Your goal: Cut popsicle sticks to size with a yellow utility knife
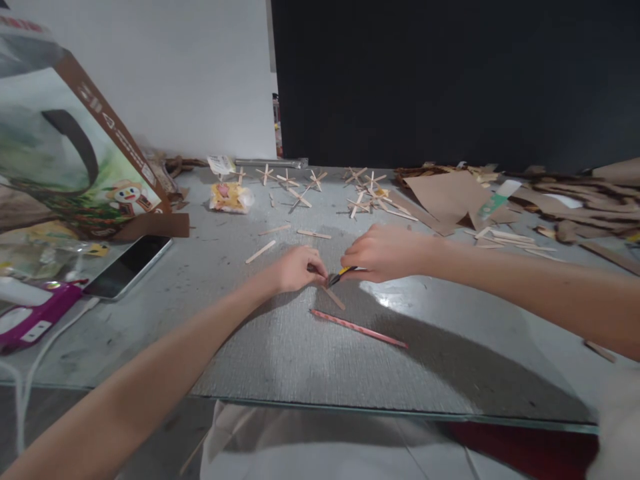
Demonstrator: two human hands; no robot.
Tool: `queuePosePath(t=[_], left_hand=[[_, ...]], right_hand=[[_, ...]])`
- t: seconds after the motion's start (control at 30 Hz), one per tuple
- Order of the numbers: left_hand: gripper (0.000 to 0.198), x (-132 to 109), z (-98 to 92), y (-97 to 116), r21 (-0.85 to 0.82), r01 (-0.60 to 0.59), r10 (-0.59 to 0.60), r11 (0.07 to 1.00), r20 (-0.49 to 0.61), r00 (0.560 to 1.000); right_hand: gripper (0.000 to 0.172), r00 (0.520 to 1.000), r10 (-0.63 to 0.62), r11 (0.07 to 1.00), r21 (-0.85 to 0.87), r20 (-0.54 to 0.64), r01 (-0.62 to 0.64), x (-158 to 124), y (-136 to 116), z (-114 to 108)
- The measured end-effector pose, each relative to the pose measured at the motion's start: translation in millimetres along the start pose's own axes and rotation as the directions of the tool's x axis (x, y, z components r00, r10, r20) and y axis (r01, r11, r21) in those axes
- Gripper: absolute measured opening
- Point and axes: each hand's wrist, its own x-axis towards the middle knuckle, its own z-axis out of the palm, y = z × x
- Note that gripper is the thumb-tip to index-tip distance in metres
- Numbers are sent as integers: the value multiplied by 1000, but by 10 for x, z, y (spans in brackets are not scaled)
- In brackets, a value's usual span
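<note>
My two bare hands meet over the middle of a grey tabletop (280, 360), seen from above. My left hand (300, 268) is closed in a pinch, thumb against fingertips, at the far end of a flat wooden stick (335, 299); the stick's near end points toward me and slightly right, probably pinned so it cannot slide. My right hand (377, 255) comes in from the right, fingers curled shut around a yellow-and-black tool (345, 272), apparently a cutter. Its dark tip is beside my left fingertips, seemingly gripped low for close control; whether it touches the stick I cannot tell. A pink patterned pencil (359, 328) lies slantwise just nearer to me, within easy reach. Past my left hand lie three loose sticks (260, 252), likely set apart to be handy. Farther back stand crossed-stick pieces (301, 199), perhaps put there to leave working room. At back right are brown cardboard (450, 197) and a white-and-green tube (499, 199). On the left, a phone (129, 267) rests near a purple power strip (37, 317), off to the side of my arms.
</note>
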Motion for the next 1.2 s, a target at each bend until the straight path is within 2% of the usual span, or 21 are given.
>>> queuePosePath(t=[0.23,0.37,0.63,0.7,0.77,0.83,0.93,1.03,1.13,1.2], left_hand=[[13,12,9,-11,-6,-1,1,1000,-8,1000],[11,24,19,-27,13,-12,13,1000,-16,1000],[10,10,22,-32,15,-9,9,1000,-26,1000],[13,-12,18,-19,-29,9,-11,1000,-62,998],[24,-38,11,12,-97,-12,-4,995,-158,987],[27,-60,-2,72,-138,-88,44,986,-294,955],[21,-65,-51,238,-132,-196,110,972,-481,870],[21,-24,-152,491,-62,-273,191,960,-566,802],[21,50,-257,763,0,-360,309,933,-515,800],[27,103,-294,902,-7,-347,311,938,-423,851]], right_hand=[[36,1000,-10,1000,-16,5,10,-1,8,-4],[32,998,-30,999,-34,54,32,21,0,-47],[30,983,-25,998,-58,181,37,160,-46,-272],[30,980,-27,996,-74,196,42,199,-56,-319],[30,975,-30,994,-94,221,52,236,-77,-364],[31,968,-20,991,-120,251,52,268,-108,-408],[29,963,-9,985,-164,270,55,299,-149,-455],[24,971,-34,978,-194,236,82,317,-154,-451],[22,975,-100,967,-212,199,142,341,-137,-369],[22,991,-108,985,-127,79,117,369,-136,-266]])
